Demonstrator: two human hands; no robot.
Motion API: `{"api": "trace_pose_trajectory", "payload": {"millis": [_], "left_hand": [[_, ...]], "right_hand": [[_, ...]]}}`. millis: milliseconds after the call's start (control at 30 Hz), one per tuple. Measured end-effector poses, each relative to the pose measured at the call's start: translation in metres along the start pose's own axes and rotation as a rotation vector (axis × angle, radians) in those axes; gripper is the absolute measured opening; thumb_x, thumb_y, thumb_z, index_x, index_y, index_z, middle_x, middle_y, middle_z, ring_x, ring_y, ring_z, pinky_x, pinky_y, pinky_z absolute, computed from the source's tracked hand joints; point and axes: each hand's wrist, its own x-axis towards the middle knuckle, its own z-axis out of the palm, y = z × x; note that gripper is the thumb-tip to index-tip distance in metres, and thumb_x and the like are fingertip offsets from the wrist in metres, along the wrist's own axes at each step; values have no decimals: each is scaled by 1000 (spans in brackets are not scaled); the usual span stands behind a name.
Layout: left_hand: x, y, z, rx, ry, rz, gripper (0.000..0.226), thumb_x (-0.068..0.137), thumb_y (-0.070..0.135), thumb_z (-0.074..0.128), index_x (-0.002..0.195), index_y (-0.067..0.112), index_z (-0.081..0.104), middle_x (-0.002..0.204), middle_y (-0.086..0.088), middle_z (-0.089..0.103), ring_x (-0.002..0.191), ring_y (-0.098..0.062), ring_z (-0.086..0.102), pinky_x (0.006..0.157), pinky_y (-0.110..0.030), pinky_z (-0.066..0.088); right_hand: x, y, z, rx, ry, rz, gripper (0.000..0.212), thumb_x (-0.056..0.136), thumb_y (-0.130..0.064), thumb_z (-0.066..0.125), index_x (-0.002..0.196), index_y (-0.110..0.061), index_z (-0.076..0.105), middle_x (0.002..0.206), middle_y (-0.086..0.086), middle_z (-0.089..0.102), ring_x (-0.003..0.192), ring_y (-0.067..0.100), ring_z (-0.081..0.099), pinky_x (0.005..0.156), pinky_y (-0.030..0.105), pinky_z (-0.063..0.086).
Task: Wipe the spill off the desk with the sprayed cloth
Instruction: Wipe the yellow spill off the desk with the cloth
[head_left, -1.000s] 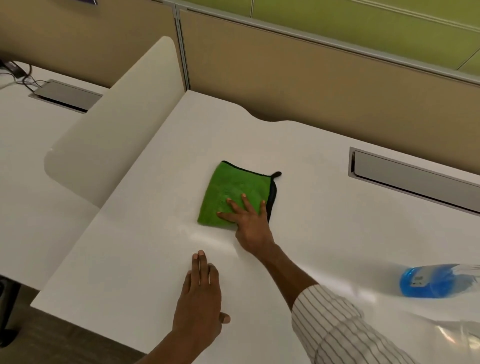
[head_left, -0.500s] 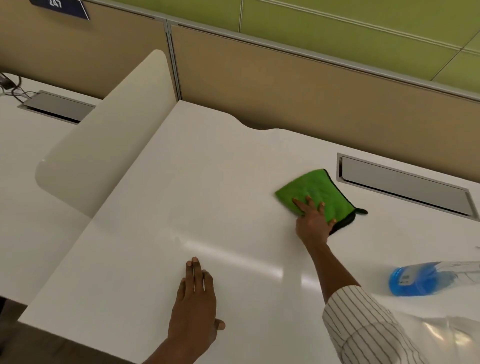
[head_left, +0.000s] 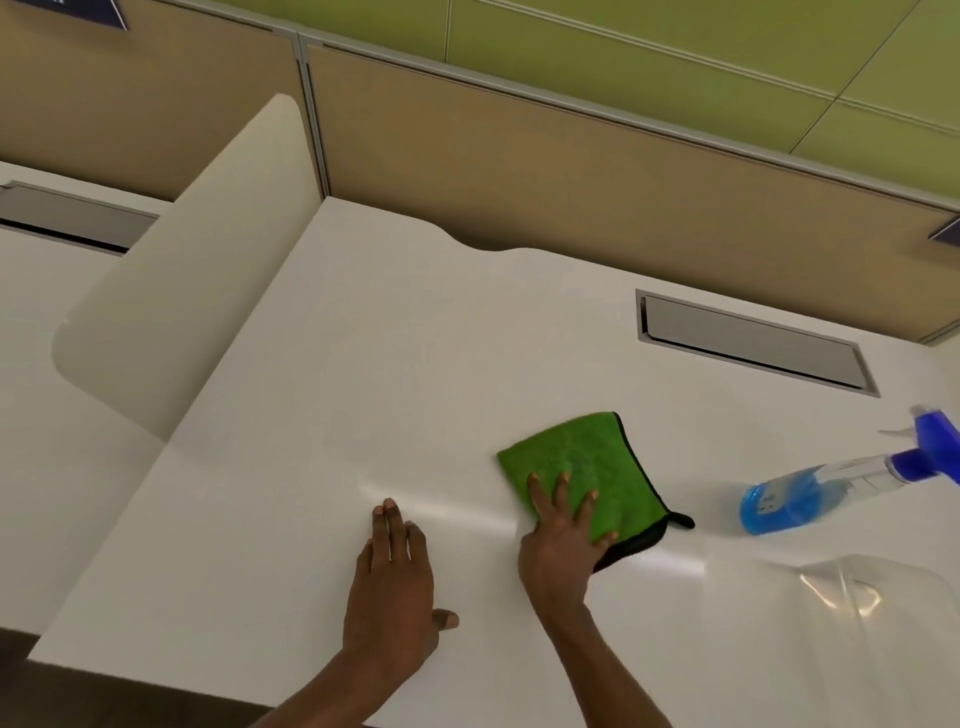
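A green cloth (head_left: 576, 457) with a black edge lies flat on the white desk (head_left: 363, 364), right of centre. My right hand (head_left: 561, 535) presses on its near left part with the fingers spread. My left hand (head_left: 392, 587) rests flat on the bare desk to the left of the cloth, palm down, holding nothing. A faint glossy streak runs across the desk between the two hands. No distinct spill shows.
A spray bottle (head_left: 810, 488) of blue liquid lies on its side at the right. A clear plastic item (head_left: 841, 592) sits near it. A grey cable hatch (head_left: 753, 343) is set in the desk behind. A cream divider (head_left: 171, 291) stands at the left; partition panels run along the back.
My right hand slid the cloth from the desk's middle to the far right by the hatch, then back toward me and left. My left hand has stayed flat in place.
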Motion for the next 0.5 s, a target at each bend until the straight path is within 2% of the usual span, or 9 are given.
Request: {"api": "trace_pose_trajectory", "payload": {"millis": [133, 200, 233, 267, 300, 333, 367, 400, 500], "left_hand": [[-4, -27, -6, -199, 6, 78, 113, 94, 62, 71, 171, 9, 8, 180, -11, -20, 169, -25, -13, 134, -38, 20], [-8, -42, -11, -409, 69, 71, 101, 93, 56, 76, 169, 15, 23, 183, -2, 7, 169, -17, 10, 130, -32, 27], [-11, -49, -14, -522, 120, 45, 93, 91, 51, 81, 165, 19, 33, 178, 0, 26, 164, -18, 28, 126, -32, 33], [-13, -55, -18, -628, 169, 11, 85, 89, 45, 85, 159, 21, 43, 167, 2, 45, 155, -19, 44, 121, -32, 40], [-14, -59, -20, -720, 203, -24, 75, 87, 40, 88, 151, 22, 52, 153, 3, 58, 143, -21, 57, 115, -33, 47], [-14, -63, -22, -808, 218, -56, 66, 86, 37, 90, 141, 22, 59, 141, 5, 66, 132, -21, 64, 109, -34, 51], [-13, -65, -24, -897, 218, -85, 58, 84, 36, 92, 133, 22, 63, 132, 6, 70, 125, -19, 68, 105, -33, 54], [-13, -66, -26, -983, 206, -111, 53, 84, 39, 92, 126, 23, 65, 127, 7, 73, 119, -15, 70, 100, -30, 56], [-15, -62, -40, -1162, 147, -186, 65, 71, 76, 80, 116, 30, 69, 112, 10, 78, 109, -8, 74, 85, -21, 55]], "right_hand": [[-47, -28, -3, 172, -95, -104, 77, 97, -5, 44, 159, -48, 29, 175, -8, 18, 163, 33, 5, 123, 73, 16], [-63, -32, -12, 357, -148, -159, 71, 98, -2, 46, 155, -44, 43, 168, -7, 37, 160, 28, 22, 125, 54, 27], [-68, -32, -20, 467, -174, -167, 65, 99, -2, 47, 150, -41, 51, 161, -5, 49, 153, 25, 39, 120, 39, 37], [-73, -33, -31, 592, -207, -146, 58, 101, -3, 49, 144, -40, 59, 152, -3, 60, 138, 21, 56, 106, 26, 46], [-77, -35, -44, 730, -252, -103, 52, 102, -5, 52, 136, -42, 66, 141, -4, 68, 115, 13, 67, 87, 16, 50], [-81, -37, -58, 870, -307, -52, 48, 103, -8, 55, 125, -46, 71, 129, -8, 73, 96, 6, 68, 74, 12, 50], [-85, -38, -71, 993, -355, -3, 45, 102, -9, 57, 116, -48, 75, 119, -9, 76, 89, 4, 68, 72, 11, 52], [-88, -37, -83, 1095, -389, 43, 42, 102, -8, 59, 112, -44, 78, 113, -7, 78, 92, 10, 72, 79, 17, 58], [-91, -29, -113, 1378, -483, 86, 35, 101, -3, 59, 119, -25, 79, 115, 5, 81, 105, 28, 77, 89, 38, 64]]}}
